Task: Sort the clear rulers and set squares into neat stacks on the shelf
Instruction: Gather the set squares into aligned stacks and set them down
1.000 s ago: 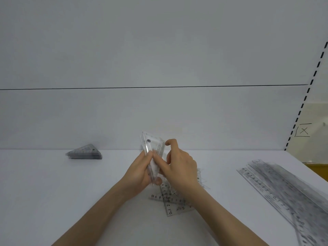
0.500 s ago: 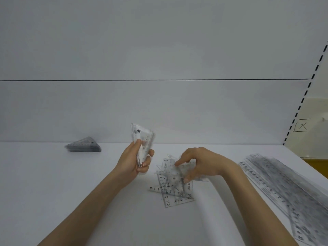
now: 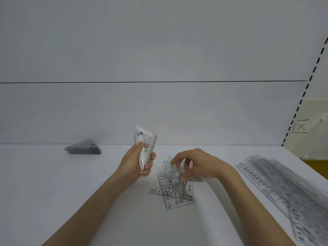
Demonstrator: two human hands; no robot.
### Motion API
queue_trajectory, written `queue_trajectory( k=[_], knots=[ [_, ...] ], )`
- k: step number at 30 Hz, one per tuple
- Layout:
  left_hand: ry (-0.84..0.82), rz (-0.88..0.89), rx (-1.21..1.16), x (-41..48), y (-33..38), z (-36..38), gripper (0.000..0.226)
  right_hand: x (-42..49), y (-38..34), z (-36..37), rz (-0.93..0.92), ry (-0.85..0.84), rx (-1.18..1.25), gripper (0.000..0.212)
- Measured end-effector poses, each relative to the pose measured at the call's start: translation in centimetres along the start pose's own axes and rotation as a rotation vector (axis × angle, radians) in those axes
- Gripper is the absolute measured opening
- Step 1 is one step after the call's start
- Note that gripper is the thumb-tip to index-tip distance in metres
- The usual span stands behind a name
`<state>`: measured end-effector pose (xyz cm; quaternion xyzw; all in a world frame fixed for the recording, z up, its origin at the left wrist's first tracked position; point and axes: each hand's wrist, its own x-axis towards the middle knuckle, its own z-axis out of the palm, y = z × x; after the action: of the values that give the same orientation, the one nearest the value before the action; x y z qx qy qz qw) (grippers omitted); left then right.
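Note:
My left hand (image 3: 137, 163) grips a small bundle of clear set squares (image 3: 144, 142), held upright above the white shelf (image 3: 53, 192). Just right of it, my right hand (image 3: 197, 165) pinches a clear set square (image 3: 174, 168) at the top of a loose pile of clear set squares (image 3: 173, 190) lying on the shelf. A neat stack of set squares (image 3: 83, 149) sits at the back left. A long stack of clear rulers (image 3: 287, 192) lies along the right side.
The shelf's white back wall (image 3: 159, 112) rises behind everything. A dashed black upright (image 3: 301, 96) bounds the shelf at the right, with a drawn X box (image 3: 300, 126) beyond it.
My right hand has left the bundle in my left hand, dropped to the loose pile and pinched a set square there. My left hand has kept the bundle upright.

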<state>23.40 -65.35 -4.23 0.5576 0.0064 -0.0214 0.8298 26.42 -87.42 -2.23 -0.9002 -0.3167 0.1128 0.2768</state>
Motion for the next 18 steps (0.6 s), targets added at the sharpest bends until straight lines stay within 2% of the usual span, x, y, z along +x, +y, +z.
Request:
queue_trajectory(
  k=[3,7,11,12,14,16,18],
  knots=[
    [-0.012,-0.003,0.012,0.0,0.0,0.1,0.024,0.3,-0.1,0.2,-0.018,0.033,-0.025,0.047],
    [-0.025,-0.013,0.030,0.0,0.0,0.0,0.024,0.1,0.1,-0.5,-0.055,0.185,0.174,0.016],
    [-0.064,-0.044,0.035,-0.2,0.1,0.2,0.027,-0.7,-1.2,-1.2,-0.139,0.332,0.731,0.007],
    [-0.079,-0.052,0.041,-0.2,0.1,0.4,0.028,-0.7,-1.8,-1.1,-0.145,0.356,0.856,0.007],
    [-0.101,-0.067,0.076,-0.4,0.2,0.7,0.033,-0.1,-2.9,-0.2,-0.116,0.378,0.988,0.026],
    [-0.132,-0.084,0.110,-0.6,0.2,0.8,0.040,0.7,-3.7,1.0,-0.084,0.396,0.998,0.043],
    [-0.181,-0.088,0.132,-0.7,0.0,0.8,0.046,1.3,-4.2,2.3,-0.071,0.444,0.916,0.044]
  ],
)
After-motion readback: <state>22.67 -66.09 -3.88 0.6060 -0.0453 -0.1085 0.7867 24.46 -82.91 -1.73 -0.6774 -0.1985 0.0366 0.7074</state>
